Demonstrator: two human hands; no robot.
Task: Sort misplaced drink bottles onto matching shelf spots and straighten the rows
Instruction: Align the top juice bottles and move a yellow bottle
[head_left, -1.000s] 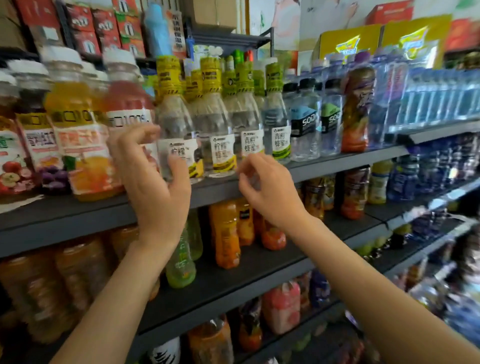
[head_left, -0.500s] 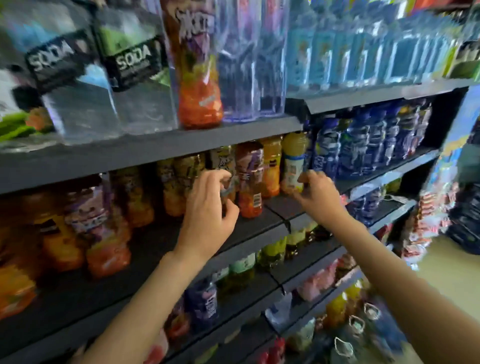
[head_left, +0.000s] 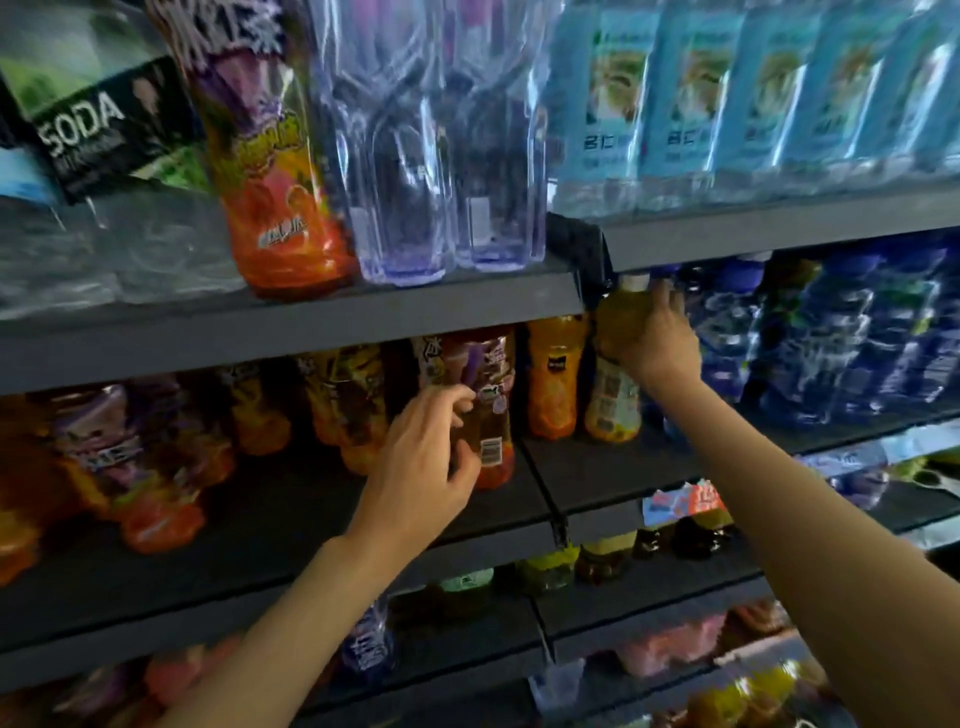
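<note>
My left hand (head_left: 423, 462) wraps around a red-and-brown tea bottle (head_left: 485, 410) with a purple label, standing at the front of the second shelf (head_left: 291, 525). My right hand (head_left: 657, 340) grips the upper part of a yellow juice bottle (head_left: 613, 384) with a white cap, standing upright at the left end of the neighbouring shelf section. An orange juice bottle (head_left: 553, 379) stands between the two held bottles. Dark blue bottles (head_left: 810, 338) line up right of my right hand.
The top shelf (head_left: 363, 312) carries soda water bottles (head_left: 98, 171), one orange tea bottle (head_left: 275, 171), clear purple-tinted bottles (head_left: 441, 145) and light blue bottles (head_left: 727, 104). More tea bottles (head_left: 119, 457) stand far left. Lower shelves hold mixed drinks.
The view came closer to the second shelf. My left hand closed round the tea bottle. My right hand moved up onto the neck of the yellow juice bottle.
</note>
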